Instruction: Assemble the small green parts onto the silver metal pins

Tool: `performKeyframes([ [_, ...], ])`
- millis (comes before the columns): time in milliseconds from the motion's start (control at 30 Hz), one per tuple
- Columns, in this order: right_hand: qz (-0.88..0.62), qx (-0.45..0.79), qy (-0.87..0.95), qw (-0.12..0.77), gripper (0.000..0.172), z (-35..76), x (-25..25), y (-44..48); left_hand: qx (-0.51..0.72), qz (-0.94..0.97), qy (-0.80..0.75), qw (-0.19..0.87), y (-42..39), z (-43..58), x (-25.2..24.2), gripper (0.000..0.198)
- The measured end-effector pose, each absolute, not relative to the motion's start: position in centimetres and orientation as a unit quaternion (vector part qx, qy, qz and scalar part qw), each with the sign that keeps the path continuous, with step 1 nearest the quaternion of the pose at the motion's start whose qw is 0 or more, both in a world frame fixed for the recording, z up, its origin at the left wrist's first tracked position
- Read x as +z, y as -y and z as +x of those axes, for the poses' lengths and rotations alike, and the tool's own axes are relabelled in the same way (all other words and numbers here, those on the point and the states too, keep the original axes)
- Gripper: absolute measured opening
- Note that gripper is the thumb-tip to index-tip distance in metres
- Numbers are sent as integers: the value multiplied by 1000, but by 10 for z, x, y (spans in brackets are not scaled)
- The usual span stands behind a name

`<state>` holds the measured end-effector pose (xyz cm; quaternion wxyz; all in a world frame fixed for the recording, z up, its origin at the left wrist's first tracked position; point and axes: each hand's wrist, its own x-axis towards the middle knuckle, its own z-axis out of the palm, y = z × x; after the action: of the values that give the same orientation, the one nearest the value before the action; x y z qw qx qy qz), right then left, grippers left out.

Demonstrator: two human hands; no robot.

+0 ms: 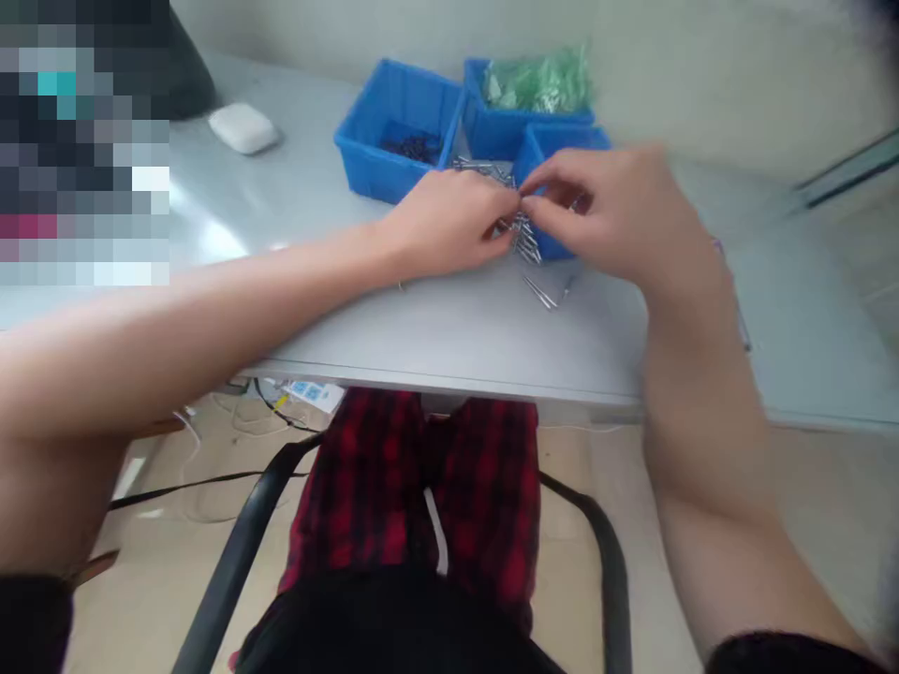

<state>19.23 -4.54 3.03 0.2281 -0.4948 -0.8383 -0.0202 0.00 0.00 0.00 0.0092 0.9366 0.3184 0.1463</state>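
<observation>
My left hand (449, 223) and my right hand (611, 211) meet over the grey table (435, 328), just in front of three blue bins. Both are curled in a pinch around a bunch of thin metal pins (523, 234). More pins lie loose on the table (544, 292) below my fingers, and a heap of them (481, 168) sits between the bins. The nearest bin (562, 140) is partly hidden behind my right hand.
The left blue bin (397, 131) holds small dark parts; the back bin (523, 117) holds green plastic pieces (540, 82). A white case (243, 126) lies at the left. Cables lie on the floor under the table edge.
</observation>
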Motion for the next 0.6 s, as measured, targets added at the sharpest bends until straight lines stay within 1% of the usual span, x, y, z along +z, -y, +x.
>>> performKeyframes([
  [133,-509,-16,833,218,12,191,31,46,155,935,-318,14,0,-2,0,36],
  [600,-501,-14,832,239,11,190,30,49,173,933,-316,14,-1,-2,-1,36],
])
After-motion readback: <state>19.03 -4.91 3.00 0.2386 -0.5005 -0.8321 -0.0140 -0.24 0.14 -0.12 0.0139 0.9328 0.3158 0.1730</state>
